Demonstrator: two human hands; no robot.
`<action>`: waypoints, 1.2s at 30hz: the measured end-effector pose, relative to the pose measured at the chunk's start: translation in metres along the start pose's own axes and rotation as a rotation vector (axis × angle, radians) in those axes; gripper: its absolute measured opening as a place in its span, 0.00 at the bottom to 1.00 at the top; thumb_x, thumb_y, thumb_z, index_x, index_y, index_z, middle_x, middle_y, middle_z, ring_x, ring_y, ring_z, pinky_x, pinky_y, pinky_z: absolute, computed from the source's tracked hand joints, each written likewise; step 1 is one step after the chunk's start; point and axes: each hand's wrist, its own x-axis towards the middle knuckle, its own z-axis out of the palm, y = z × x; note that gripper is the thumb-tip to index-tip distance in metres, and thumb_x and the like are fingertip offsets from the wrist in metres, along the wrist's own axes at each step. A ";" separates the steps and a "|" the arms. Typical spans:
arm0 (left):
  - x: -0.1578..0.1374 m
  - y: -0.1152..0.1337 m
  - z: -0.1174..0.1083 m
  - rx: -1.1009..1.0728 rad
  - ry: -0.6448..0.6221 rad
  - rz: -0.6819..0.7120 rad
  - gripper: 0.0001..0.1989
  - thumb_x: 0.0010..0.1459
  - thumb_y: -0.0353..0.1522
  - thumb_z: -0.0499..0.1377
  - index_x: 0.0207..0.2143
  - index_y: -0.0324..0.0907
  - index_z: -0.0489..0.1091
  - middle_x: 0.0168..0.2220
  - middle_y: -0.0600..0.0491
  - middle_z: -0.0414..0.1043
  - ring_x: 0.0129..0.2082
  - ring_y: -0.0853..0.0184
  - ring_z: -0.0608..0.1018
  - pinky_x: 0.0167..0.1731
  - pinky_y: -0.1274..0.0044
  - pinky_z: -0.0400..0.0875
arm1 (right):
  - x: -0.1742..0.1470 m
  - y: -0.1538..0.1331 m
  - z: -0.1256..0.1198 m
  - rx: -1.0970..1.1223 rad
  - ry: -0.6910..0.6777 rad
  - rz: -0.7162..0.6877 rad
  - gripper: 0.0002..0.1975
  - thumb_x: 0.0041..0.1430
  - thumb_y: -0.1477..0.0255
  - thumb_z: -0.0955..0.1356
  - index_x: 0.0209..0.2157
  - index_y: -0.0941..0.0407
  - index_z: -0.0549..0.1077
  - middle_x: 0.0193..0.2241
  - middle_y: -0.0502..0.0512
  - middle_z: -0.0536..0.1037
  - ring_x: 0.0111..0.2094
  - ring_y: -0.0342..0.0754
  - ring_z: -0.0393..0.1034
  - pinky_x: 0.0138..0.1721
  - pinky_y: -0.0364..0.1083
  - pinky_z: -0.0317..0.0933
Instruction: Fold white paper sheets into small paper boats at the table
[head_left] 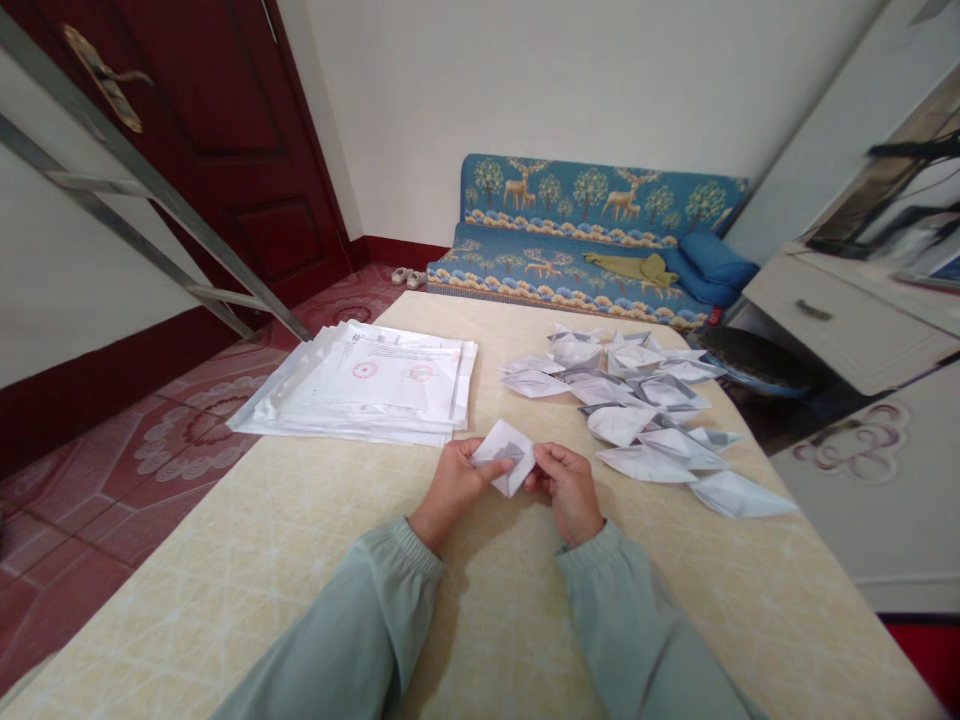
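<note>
A small folded paper (504,436), white with a grey printed patch, is held above the table between both hands. My left hand (459,487) grips its left side, with the thumb lying across its face. The right corner is pinched by my right hand (568,488), thumb against curled fingers. To the right, several folded paper boats (625,424) lie in loose rows. A stack of printed paper sheets (390,378), the top one bearing red round stamps, rests at the table's far left.
All this is on a table (360,580) with a pale yellow patterned cover. Beyond it stands a blue sofa (517,262) with a yellow-green cloth (634,268). A metal ladder (172,205) leans at left before a dark red door (225,120). White drawers (847,320) stand at right.
</note>
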 end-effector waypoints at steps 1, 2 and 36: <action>0.001 0.000 -0.002 0.068 0.029 0.064 0.14 0.46 0.39 0.66 0.27 0.35 0.75 0.24 0.52 0.73 0.24 0.69 0.71 0.26 0.79 0.64 | 0.000 -0.002 0.000 -0.028 -0.013 -0.047 0.12 0.52 0.63 0.69 0.25 0.57 0.74 0.16 0.48 0.71 0.18 0.40 0.62 0.21 0.40 0.58; 0.002 0.000 -0.003 0.144 0.064 0.144 0.13 0.47 0.38 0.65 0.26 0.36 0.75 0.23 0.53 0.72 0.25 0.69 0.71 0.27 0.79 0.64 | 0.000 -0.004 0.001 -0.067 -0.026 -0.107 0.10 0.53 0.64 0.69 0.28 0.57 0.74 0.18 0.48 0.72 0.19 0.41 0.64 0.23 0.41 0.59; 0.005 0.001 -0.011 0.988 0.089 0.192 0.07 0.56 0.37 0.58 0.32 0.46 0.74 0.31 0.56 0.77 0.30 0.68 0.75 0.28 0.78 0.60 | 0.006 0.003 0.003 -1.082 0.007 -0.422 0.07 0.58 0.73 0.65 0.28 0.55 0.75 0.28 0.51 0.74 0.32 0.45 0.68 0.33 0.42 0.56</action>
